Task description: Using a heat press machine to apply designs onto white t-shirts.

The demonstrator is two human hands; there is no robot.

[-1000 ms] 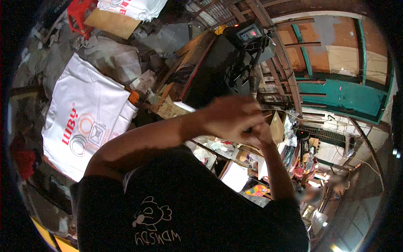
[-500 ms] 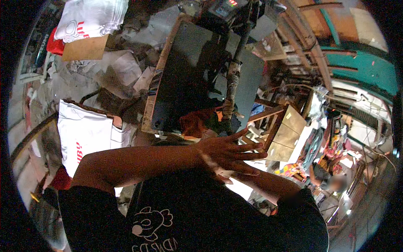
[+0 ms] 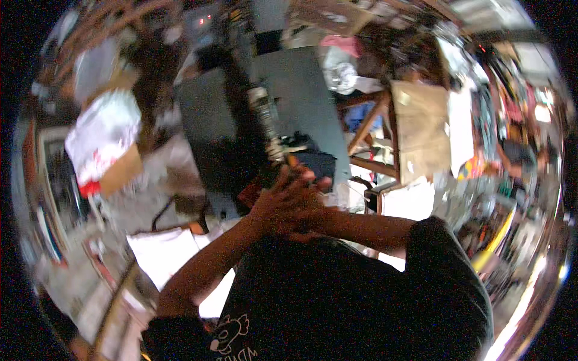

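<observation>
My hands meet in front of my dark shirt, close to the near edge of a dark grey flat worktop [image 3: 295, 90]. Lying across the other, my left hand [image 3: 274, 201] has its fingers stretched out. My right hand [image 3: 316, 210] is mostly covered by it, and motion blurs its fingers. I make out nothing held between the palms. Just beyond the fingertips a dark cloth [image 3: 316, 163] rests on the worktop. A wrapped pole [image 3: 264, 117] of the machine stands over the worktop's middle.
At the left lies a stack of white printed fabric [image 3: 105, 135] on brown board, with more white fabric [image 3: 159, 256] nearer me. A wooden frame [image 3: 370, 129] and a brown panel [image 3: 421, 132] stand right of the worktop. Farther right is another person [image 3: 518, 157]. Clutter surrounds everything.
My view has turned, so the surroundings have shifted. My left hand, earlier spread out over the right wrist, has drawn back onto the right hand, both now pointing away from me.
</observation>
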